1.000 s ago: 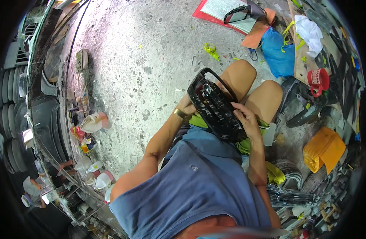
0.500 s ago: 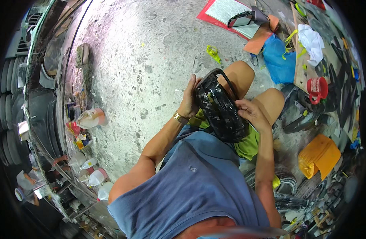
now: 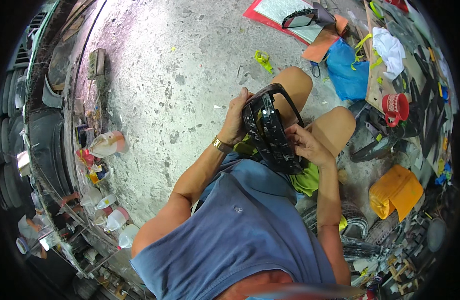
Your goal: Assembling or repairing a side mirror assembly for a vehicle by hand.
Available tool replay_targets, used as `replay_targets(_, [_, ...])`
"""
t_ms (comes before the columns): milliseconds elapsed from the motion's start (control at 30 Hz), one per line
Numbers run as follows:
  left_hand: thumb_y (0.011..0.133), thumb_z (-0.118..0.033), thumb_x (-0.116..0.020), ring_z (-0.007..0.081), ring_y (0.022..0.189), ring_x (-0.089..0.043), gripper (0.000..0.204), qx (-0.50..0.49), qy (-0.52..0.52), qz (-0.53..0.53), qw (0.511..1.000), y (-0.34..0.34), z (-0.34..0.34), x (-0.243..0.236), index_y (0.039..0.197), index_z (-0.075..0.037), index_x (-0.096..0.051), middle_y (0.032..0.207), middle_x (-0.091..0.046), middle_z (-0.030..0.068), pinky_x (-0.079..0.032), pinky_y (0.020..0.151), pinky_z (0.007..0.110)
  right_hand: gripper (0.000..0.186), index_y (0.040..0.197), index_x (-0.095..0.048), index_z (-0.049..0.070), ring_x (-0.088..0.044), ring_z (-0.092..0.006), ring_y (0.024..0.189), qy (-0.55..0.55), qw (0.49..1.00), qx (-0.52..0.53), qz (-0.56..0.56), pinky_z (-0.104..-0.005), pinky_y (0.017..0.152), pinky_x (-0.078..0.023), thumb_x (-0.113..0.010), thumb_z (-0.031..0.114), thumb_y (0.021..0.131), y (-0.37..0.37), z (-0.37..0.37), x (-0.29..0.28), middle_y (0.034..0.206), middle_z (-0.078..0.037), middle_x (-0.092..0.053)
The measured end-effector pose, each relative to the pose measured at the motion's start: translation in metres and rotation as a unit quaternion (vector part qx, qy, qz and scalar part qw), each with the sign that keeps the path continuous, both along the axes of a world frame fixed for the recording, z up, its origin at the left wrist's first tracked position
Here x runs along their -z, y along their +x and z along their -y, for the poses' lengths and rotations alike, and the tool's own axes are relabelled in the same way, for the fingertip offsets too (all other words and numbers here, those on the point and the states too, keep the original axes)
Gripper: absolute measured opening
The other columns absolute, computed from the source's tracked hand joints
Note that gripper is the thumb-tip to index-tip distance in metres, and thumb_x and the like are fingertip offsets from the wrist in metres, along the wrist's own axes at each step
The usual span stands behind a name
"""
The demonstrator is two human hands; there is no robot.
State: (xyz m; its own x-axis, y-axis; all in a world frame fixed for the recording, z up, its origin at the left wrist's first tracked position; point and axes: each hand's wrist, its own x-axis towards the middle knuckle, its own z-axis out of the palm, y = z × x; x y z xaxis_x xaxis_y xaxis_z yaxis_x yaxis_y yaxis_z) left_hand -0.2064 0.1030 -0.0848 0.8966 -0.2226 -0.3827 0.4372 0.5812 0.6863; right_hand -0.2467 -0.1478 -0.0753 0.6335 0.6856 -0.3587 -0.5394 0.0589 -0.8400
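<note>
A glossy black car mirror housing [image 3: 270,131], hollow with an open loop-shaped frame at its far right, rests tilted over my lap. My left hand [image 3: 233,119] is closed round its left side, thumb up along the edge. At the housing's right edge, my right hand [image 3: 311,146] has its fingers bent and pinched against the rim. Whether a small part sits between those fingertips is hidden. Bright green cloth [image 3: 306,181] lies beneath the housing on my lap.
On the floor ahead are a mirror assembly [image 3: 301,19] on a red-edged sheet and a yellow-green scrap [image 3: 263,61]. To the right stand a blue bag [image 3: 347,72], a red mug [image 3: 395,108] and a yellow-orange container [image 3: 396,192]. Plastic bottles [image 3: 107,144] line the left side.
My right hand has shifted slightly left along the housing's rim, its fingers now more bent. The left hand keeps its hold. The whole view has moved a little.
</note>
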Motion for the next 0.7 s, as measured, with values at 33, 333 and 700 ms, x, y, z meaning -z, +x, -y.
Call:
replay_targets(33, [0.098, -0.051, -0.047, 0.008, 0.074, -0.062, 0.055, 0.0, 0.0, 0.001, 1.0, 0.0, 0.001, -0.001, 0.099, 0.001, -0.066, 0.088, -0.068, 0.0044, -0.051, 0.068, 0.023, 0.041, 0.124, -0.046, 0.006, -0.05, -0.0117, 0.107, -0.013, 1.0, -0.019, 0.004, -0.0266, 0.093, -0.042, -0.055, -0.002, 0.085, 0.002, 0.001, 0.0, 0.115, -0.001, -0.05])
replay_targets(333, [0.098, -0.054, -0.046, 0.0068, 0.073, -0.061, 0.054, 0.019, 0.016, 0.011, 1.0, 0.002, 0.007, -0.013, 0.1, -0.002, -0.061, 0.086, -0.066, 0.0028, -0.052, 0.066, 0.022, 0.049, 0.128, -0.048, 0.004, -0.052, -0.0143, 0.109, -0.054, 0.994, -0.09, 0.043, -0.0293, 0.093, -0.044, -0.057, -0.007, 0.081, 0.007, 0.015, 0.003, 0.117, -0.004, -0.052])
replay_targets(700, [0.098, -0.055, -0.043, 0.0084, 0.078, -0.063, 0.053, 0.068, 0.005, -0.013, 0.998, 0.006, 0.003, -0.003, 0.107, -0.006, -0.06, 0.09, -0.067, 0.0019, -0.053, 0.07, 0.025, 0.051, 0.133, -0.048, 0.003, -0.053, -0.0149, 0.111, -0.007, 0.996, -0.08, 0.03, -0.032, 0.092, -0.047, -0.067, 0.004, 0.085, 0.009, 0.024, 0.031, 0.12, -0.005, -0.055])
